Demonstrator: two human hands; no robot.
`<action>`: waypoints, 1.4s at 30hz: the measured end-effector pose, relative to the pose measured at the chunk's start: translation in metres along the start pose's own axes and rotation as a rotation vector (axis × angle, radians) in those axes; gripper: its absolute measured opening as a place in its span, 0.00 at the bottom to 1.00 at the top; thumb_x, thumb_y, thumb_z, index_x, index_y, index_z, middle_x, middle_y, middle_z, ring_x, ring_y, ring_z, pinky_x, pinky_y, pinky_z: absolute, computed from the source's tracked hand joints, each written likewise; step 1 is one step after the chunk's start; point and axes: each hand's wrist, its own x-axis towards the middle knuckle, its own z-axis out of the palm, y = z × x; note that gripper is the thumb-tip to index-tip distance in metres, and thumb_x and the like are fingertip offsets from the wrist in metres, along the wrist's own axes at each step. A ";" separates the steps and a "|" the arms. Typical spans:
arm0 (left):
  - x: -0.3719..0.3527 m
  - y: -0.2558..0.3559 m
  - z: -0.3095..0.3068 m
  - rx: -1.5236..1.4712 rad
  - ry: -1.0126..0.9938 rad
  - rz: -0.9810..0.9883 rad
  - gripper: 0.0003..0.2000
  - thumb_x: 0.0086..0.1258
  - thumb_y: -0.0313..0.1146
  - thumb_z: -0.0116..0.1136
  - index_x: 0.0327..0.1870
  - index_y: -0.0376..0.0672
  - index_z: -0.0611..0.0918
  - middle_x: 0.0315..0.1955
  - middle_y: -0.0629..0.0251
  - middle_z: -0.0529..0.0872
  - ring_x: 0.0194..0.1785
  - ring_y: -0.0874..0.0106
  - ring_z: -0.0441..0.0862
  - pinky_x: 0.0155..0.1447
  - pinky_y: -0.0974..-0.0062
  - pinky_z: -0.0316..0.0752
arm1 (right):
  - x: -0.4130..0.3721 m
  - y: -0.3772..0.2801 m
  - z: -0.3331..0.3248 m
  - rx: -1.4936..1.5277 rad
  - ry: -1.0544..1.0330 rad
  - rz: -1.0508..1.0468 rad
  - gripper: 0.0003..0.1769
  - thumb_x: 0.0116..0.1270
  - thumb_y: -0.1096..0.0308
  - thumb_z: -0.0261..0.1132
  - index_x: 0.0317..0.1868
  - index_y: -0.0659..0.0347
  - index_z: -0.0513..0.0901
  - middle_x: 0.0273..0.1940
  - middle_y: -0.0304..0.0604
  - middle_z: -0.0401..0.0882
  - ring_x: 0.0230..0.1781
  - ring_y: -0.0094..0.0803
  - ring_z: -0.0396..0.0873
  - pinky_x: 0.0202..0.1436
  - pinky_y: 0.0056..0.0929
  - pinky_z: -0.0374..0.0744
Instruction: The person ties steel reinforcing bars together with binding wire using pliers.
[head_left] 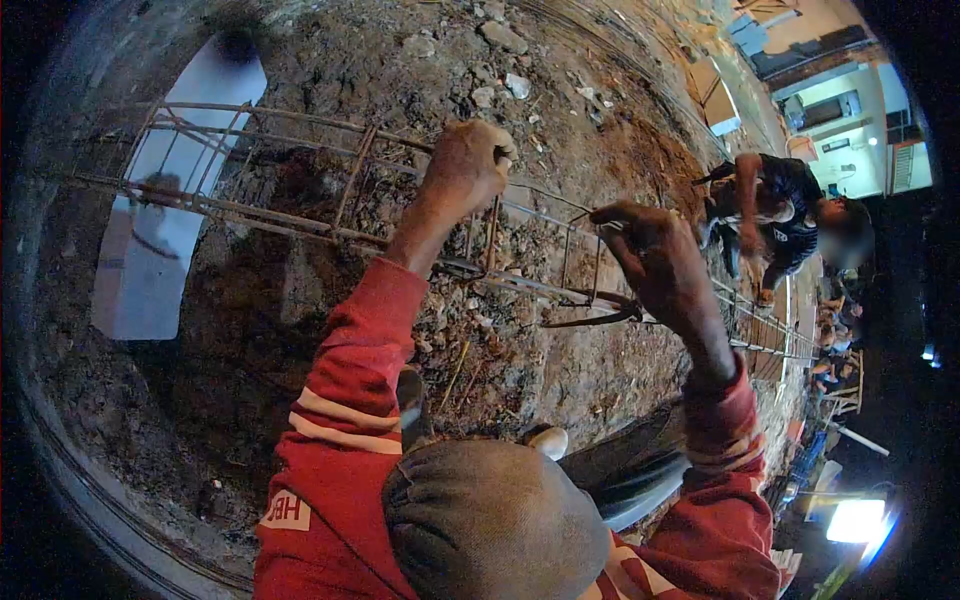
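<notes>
A long steel rebar cage (360,180), with thin bars joined by square stirrups, stretches across the view over rough ground. My left hand (466,172) is closed at its upper bar, fingers curled; what sits inside them is hidden. Farther right along the cage, my right hand (655,258) is bent with thumb and fingers drawn together near a stirrup (567,255). Any small thing in that pinch is too hard to make out. Below it, a bent dark bar (590,318) juts from the cage's lower side.
Dirt and stones (503,38) surround the cage. A white panel (150,265) lies at the left beneath its end. Another person in dark clothes (785,215) crouches at the right by the cage. A bright lamp (857,520) shines at lower right. Grey rounded cloth (495,520) fills the bottom centre.
</notes>
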 end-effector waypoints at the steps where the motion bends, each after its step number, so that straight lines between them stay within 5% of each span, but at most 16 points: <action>1: -0.002 0.001 -0.001 0.002 0.000 -0.005 0.05 0.48 0.26 0.64 0.28 0.40 0.84 0.24 0.52 0.83 0.32 0.52 0.83 0.39 0.58 0.77 | -0.001 0.004 -0.003 -0.364 0.157 -0.228 0.12 0.70 0.66 0.60 0.47 0.65 0.82 0.32 0.43 0.83 0.33 0.33 0.83 0.34 0.30 0.78; 6: -0.015 -0.004 0.010 0.061 0.050 0.063 0.10 0.51 0.25 0.66 0.34 0.47 0.82 0.30 0.60 0.84 0.37 0.55 0.83 0.44 0.60 0.77 | 0.052 -0.003 -0.022 0.546 0.233 -0.123 0.08 0.62 0.70 0.64 0.41 0.61 0.85 0.38 0.47 0.85 0.37 0.42 0.83 0.43 0.36 0.80; 8: -0.011 0.001 0.017 -0.018 0.084 -0.071 0.10 0.48 0.33 0.62 0.32 0.42 0.81 0.19 0.59 0.80 0.27 0.56 0.80 0.45 0.58 0.73 | 0.089 -0.025 -0.027 -0.643 0.405 -0.374 0.10 0.61 0.73 0.63 0.43 0.59 0.85 0.36 0.46 0.85 0.36 0.39 0.84 0.43 0.32 0.81; 13: -0.024 0.032 -0.006 -0.016 0.052 -0.191 0.24 0.42 0.29 0.61 0.46 0.38 0.75 0.20 0.62 0.76 0.26 0.61 0.76 0.35 0.65 0.71 | 0.169 0.006 -0.014 -0.232 0.313 -0.790 0.10 0.63 0.72 0.61 0.44 0.57 0.86 0.27 0.41 0.83 0.25 0.31 0.81 0.30 0.30 0.78; 15: -0.024 0.023 0.000 0.118 0.080 -0.073 0.26 0.43 0.29 0.63 0.48 0.36 0.74 0.19 0.64 0.76 0.26 0.62 0.77 0.33 0.64 0.70 | 0.159 -0.007 0.007 0.462 0.009 -0.154 0.10 0.65 0.70 0.62 0.44 0.62 0.85 0.25 0.35 0.80 0.22 0.23 0.74 0.26 0.25 0.72; 20: -0.018 0.016 0.000 -0.055 -0.112 -0.240 0.24 0.50 0.33 0.64 0.50 0.38 0.75 0.22 0.62 0.80 0.30 0.58 0.80 0.45 0.61 0.74 | 0.102 -0.038 0.036 0.859 -0.034 -0.014 0.16 0.70 0.61 0.61 0.49 0.65 0.83 0.27 0.31 0.76 0.26 0.18 0.71 0.27 0.20 0.71; 22: -0.018 0.023 -0.002 0.027 -0.035 -0.158 0.21 0.52 0.31 0.61 0.48 0.36 0.72 0.20 0.60 0.79 0.29 0.54 0.80 0.44 0.58 0.73 | 0.083 -0.081 0.000 0.499 -0.163 0.296 0.18 0.68 0.61 0.62 0.53 0.63 0.82 0.28 0.37 0.79 0.25 0.29 0.75 0.30 0.29 0.76; 24: -0.018 0.024 0.002 0.091 0.051 -0.109 0.20 0.53 0.27 0.58 0.47 0.34 0.70 0.16 0.62 0.77 0.24 0.54 0.79 0.41 0.58 0.72 | 0.129 -0.025 -0.015 -0.527 0.048 -0.494 0.15 0.64 0.55 0.67 0.37 0.59 0.85 0.25 0.35 0.78 0.23 0.30 0.76 0.27 0.27 0.73; 25: -0.018 0.024 0.004 0.124 0.095 -0.087 0.19 0.53 0.26 0.57 0.47 0.33 0.69 0.14 0.63 0.75 0.22 0.53 0.79 0.40 0.58 0.72 | 0.157 -0.008 -0.025 -0.938 0.228 -0.506 0.14 0.61 0.54 0.70 0.36 0.57 0.85 0.25 0.38 0.79 0.24 0.31 0.78 0.27 0.28 0.73; 30: -0.019 0.039 0.003 0.158 0.026 -0.228 0.35 0.53 0.26 0.62 0.63 0.29 0.61 0.22 0.58 0.76 0.27 0.56 0.76 0.46 0.59 0.69 | 0.236 -0.018 -0.018 -0.590 0.193 -0.491 0.16 0.60 0.54 0.68 0.32 0.59 0.85 0.25 0.46 0.81 0.26 0.42 0.80 0.33 0.36 0.77; 32: -0.017 0.040 0.008 0.154 0.072 -0.310 0.42 0.53 0.28 0.66 0.69 0.32 0.56 0.31 0.53 0.78 0.37 0.54 0.75 0.50 0.59 0.68 | 0.274 0.018 0.002 -0.464 0.220 -0.484 0.17 0.62 0.53 0.67 0.32 0.62 0.85 0.24 0.49 0.82 0.26 0.46 0.81 0.35 0.39 0.78; 35: -0.012 0.045 0.001 0.157 -0.081 -0.435 0.41 0.54 0.31 0.66 0.68 0.30 0.57 0.27 0.53 0.77 0.34 0.53 0.75 0.49 0.59 0.68 | 0.312 0.110 0.019 -0.263 0.191 -0.569 0.18 0.58 0.53 0.70 0.31 0.62 0.84 0.25 0.49 0.81 0.25 0.45 0.79 0.34 0.39 0.77; 37: -0.023 0.024 0.026 0.268 0.227 -0.211 0.37 0.55 0.31 0.66 0.65 0.31 0.60 0.21 0.57 0.77 0.29 0.52 0.75 0.46 0.56 0.68 | 0.295 0.154 0.001 -0.533 0.033 -0.529 0.15 0.56 0.57 0.70 0.29 0.61 0.83 0.26 0.48 0.80 0.27 0.44 0.79 0.34 0.38 0.77; 38: -0.017 0.024 0.020 0.196 0.147 -0.315 0.35 0.55 0.31 0.65 0.64 0.33 0.61 0.21 0.55 0.78 0.28 0.50 0.75 0.45 0.55 0.68 | 0.277 0.168 -0.011 -0.698 -0.023 -0.454 0.11 0.54 0.60 0.72 0.28 0.59 0.84 0.27 0.47 0.80 0.29 0.43 0.79 0.35 0.38 0.76; 40: -0.006 0.028 0.009 0.123 0.003 -0.479 0.30 0.54 0.29 0.63 0.60 0.37 0.66 0.28 0.48 0.83 0.34 0.47 0.79 0.44 0.53 0.72 | 0.184 0.125 -0.036 -0.493 -0.045 -0.034 0.10 0.60 0.64 0.69 0.36 0.61 0.83 0.27 0.37 0.80 0.30 0.32 0.79 0.37 0.33 0.75; 42: 0.003 0.014 0.007 0.127 -0.002 -0.412 0.27 0.57 0.30 0.61 0.57 0.31 0.68 0.26 0.46 0.82 0.32 0.46 0.80 0.42 0.51 0.73 | 0.126 0.105 -0.050 -0.198 -0.118 -0.101 0.09 0.58 0.65 0.71 0.35 0.62 0.84 0.27 0.39 0.83 0.30 0.28 0.81 0.37 0.30 0.77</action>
